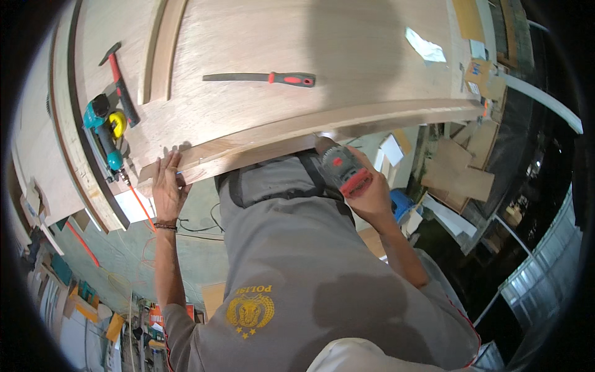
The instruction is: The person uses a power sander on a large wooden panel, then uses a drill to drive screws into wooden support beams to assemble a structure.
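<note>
The left hand (168, 186) is clasped over the left end of a long wooden beam (273, 135), fingers across its upper face. The right hand (372, 198) is closed around a grey-and-red power tool (341, 167); the two hands are well apart. The beam lies along the near edge of a pale plywood bench (248, 37), in front of the person's waist. The tool's nose is at the beam's near side; the contact point is poorly seen, and it cannot be told whether the nose touches the wood.

Beyond the beam lies a file-like hand tool (291, 79) with a black-and-red handle. At left, a red-and-black hammer (124, 90) lies near a teal air tool (99, 118) fitted with an orange hose (145, 208). A crumpled white sheet (426, 45) lies at far right.
</note>
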Demonstrator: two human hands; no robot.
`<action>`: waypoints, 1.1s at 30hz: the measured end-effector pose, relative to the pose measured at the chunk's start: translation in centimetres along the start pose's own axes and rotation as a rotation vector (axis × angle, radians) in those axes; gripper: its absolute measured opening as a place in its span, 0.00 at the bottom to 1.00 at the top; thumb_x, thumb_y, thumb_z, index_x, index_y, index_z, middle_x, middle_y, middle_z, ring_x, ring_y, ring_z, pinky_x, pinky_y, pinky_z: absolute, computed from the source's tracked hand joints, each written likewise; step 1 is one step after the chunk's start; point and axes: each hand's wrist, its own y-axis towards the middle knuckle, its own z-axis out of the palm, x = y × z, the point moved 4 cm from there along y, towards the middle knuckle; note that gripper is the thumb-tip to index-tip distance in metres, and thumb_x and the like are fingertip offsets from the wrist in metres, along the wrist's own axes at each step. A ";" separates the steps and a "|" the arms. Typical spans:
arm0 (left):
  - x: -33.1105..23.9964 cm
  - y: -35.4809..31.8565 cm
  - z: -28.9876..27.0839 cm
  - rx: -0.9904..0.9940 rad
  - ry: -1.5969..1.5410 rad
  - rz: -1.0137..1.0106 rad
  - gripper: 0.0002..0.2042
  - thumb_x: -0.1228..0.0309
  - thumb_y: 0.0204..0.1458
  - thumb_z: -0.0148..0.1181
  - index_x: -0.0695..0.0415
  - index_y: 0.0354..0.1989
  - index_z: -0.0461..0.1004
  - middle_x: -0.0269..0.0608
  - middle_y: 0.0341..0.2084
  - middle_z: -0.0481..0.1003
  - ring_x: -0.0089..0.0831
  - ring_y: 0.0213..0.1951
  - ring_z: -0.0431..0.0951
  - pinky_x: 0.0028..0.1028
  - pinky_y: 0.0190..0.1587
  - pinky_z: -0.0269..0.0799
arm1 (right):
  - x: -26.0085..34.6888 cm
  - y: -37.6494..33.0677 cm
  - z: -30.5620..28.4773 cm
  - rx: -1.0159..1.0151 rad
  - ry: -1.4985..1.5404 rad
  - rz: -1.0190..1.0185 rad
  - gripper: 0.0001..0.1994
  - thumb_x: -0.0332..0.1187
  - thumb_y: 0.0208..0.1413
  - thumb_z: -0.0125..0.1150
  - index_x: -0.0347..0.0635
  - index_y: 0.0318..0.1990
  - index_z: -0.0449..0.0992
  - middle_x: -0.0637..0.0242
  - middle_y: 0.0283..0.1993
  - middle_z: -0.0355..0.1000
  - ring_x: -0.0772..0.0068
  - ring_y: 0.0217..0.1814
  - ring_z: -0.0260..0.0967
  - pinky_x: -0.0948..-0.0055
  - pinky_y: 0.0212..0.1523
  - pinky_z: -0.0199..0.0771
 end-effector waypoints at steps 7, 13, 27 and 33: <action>-1.2 2.3 -2.7 0.065 -0.049 -0.037 0.49 0.79 0.30 0.77 0.59 0.67 0.57 0.41 0.70 0.64 0.45 0.70 0.63 0.47 0.76 0.54 | 0.7 0.4 -0.5 0.024 -0.088 -0.038 0.38 0.30 0.42 0.73 0.56 0.66 0.68 0.55 0.46 0.82 0.50 0.50 0.81 0.60 0.49 0.78; -2.7 3.5 -3.8 -0.038 -0.052 -0.054 0.43 0.80 0.38 0.72 0.61 0.67 0.59 0.50 0.64 0.68 0.47 0.62 0.70 0.41 0.65 0.65 | 1.0 1.6 -1.0 0.031 -0.122 -0.104 0.38 0.35 0.43 0.75 0.57 0.66 0.68 0.55 0.41 0.82 0.47 0.47 0.80 0.56 0.47 0.78; -18.2 11.6 5.1 0.392 -1.770 -0.799 0.17 0.60 0.64 0.61 0.65 0.48 0.77 0.44 0.42 0.80 0.26 0.38 0.79 0.27 0.46 0.78 | 2.3 2.0 -0.8 0.081 -0.172 0.014 0.38 0.33 0.42 0.74 0.58 0.66 0.68 0.55 0.45 0.81 0.49 0.50 0.80 0.60 0.49 0.78; -17.5 10.1 7.5 0.359 -2.047 -0.885 0.16 0.64 0.64 0.61 0.68 0.49 0.76 0.51 0.48 0.79 0.32 0.49 0.81 0.30 0.55 0.79 | 2.0 2.8 -0.8 0.096 -0.199 -0.043 0.37 0.30 0.43 0.73 0.54 0.66 0.69 0.55 0.49 0.81 0.51 0.52 0.80 0.62 0.52 0.77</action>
